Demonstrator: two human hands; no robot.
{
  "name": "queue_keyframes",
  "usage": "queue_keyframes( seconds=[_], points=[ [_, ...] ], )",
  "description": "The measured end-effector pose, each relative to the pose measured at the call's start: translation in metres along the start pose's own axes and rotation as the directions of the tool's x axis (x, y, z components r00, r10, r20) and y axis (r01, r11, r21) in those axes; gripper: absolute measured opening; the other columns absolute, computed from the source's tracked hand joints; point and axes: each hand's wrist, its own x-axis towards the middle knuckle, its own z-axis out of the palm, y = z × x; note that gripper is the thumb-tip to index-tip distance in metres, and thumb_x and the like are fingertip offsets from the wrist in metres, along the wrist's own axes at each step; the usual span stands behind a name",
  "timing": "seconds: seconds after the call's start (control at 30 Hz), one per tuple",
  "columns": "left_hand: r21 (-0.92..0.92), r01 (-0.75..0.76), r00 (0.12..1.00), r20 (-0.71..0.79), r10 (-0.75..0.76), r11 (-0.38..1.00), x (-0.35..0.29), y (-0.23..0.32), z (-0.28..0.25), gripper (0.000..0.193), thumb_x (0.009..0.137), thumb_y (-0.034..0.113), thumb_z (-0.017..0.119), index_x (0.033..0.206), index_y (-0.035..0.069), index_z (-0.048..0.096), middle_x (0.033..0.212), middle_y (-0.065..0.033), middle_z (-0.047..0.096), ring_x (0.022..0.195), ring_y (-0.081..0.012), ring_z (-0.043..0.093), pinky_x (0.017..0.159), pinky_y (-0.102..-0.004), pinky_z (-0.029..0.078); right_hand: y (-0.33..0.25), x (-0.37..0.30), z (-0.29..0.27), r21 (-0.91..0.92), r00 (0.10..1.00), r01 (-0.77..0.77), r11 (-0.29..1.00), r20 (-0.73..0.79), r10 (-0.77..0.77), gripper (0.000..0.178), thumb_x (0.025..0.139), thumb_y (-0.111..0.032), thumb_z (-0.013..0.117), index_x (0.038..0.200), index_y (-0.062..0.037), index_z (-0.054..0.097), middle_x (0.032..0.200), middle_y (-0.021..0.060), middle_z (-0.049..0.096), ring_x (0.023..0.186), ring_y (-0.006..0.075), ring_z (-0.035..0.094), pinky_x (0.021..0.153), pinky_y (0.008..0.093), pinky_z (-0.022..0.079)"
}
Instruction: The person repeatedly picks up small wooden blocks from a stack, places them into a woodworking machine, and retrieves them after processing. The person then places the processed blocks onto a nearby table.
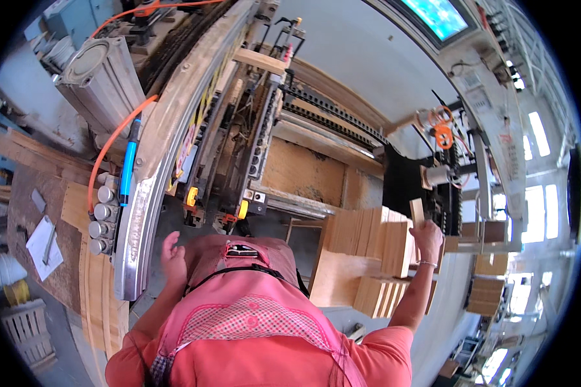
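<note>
Right hand point(427, 240) gripping small wooden block point(417, 211)

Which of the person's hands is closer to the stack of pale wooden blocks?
The right. The right hand is raised at the edge of the stack of pale wooden blocks, holding a thin pale wooden piece. The left hand is far off, beside the curved metal machine rail.

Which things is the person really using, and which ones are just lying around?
In use:
- small wood piece, held up in the right hand
- stacked wood pieces beside that hand
- machine rail near the open left hand

Lying about:
- paper sheet
- crate
- orange hose
</note>
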Motion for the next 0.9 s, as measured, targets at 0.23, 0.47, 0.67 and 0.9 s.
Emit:
queue_keyframes(
  seconds=[0.23,0.47,0.67,0.9],
  points=[
    [-0.253,-0.095,0.972,0.185,0.145,0.963,0.018,0.071,0.1,0.02,0.087,-0.003,0.046,0.103,0.001,0.058,0.101,-0.0043,0.06,0.091,-0.0095,0.055,0.08,-0.0206,0.042,-0.201,0.137,-0.003,0.291,0.83,0.558,0.777,-0.201,-0.52,0.03,0.068,-0.028,0.065,0.088,-0.0063,0.058,0.079,0.0162,0.062,0.078,0.0356,0.059,0.067,0.0446,0.047],
    [-0.272,-0.116,0.96,0.215,0.177,0.955,0.047,0.116,0.207,0.018,0.085,-0.002,0.048,0.098,0.002,0.061,0.086,-0.0023,0.059,0.078,-0.0066,0.053,0.068,-0.0184,0.042,-0.434,0.237,-0.013,0.227,0.519,0.853,0.471,-0.259,-0.815,0.036,0.066,-0.032,0.066,0.084,-0.002,0.06,0.087,0.0183,0.061,0.086,0.0344,0.059,0.075,0.0436,0.047],
    [-0.306,-0.044,0.994,0.079,0.071,0.951,0.04,0.113,0.223,0.021,0.084,-0.004,0.047,0.1,0.0,0.06,0.089,-0.0039,0.06,0.084,-0.009,0.057,0.07,-0.0198,0.043,-0.547,0.271,0.004,0.197,0.394,0.915,0.353,-0.244,-0.886,0.039,0.064,-0.031,0.069,0.086,0.0003,0.061,0.087,0.0201,0.063,0.084,0.0334,0.062,0.073,0.0414,0.05],
    [-0.292,0.03,0.998,0.065,-0.012,0.956,0.048,0.117,0.227,0.019,0.085,-0.002,0.048,0.101,0.0,0.059,0.091,-0.0047,0.061,0.082,-0.0091,0.057,0.072,-0.0205,0.044,-0.576,0.293,0.028,0.192,0.376,0.92,0.343,-0.177,-0.91,0.039,0.061,-0.031,0.071,0.089,-0.0045,0.063,0.084,0.017,0.064,0.08,0.0319,0.063,0.072,0.0399,0.051]
  ],
)
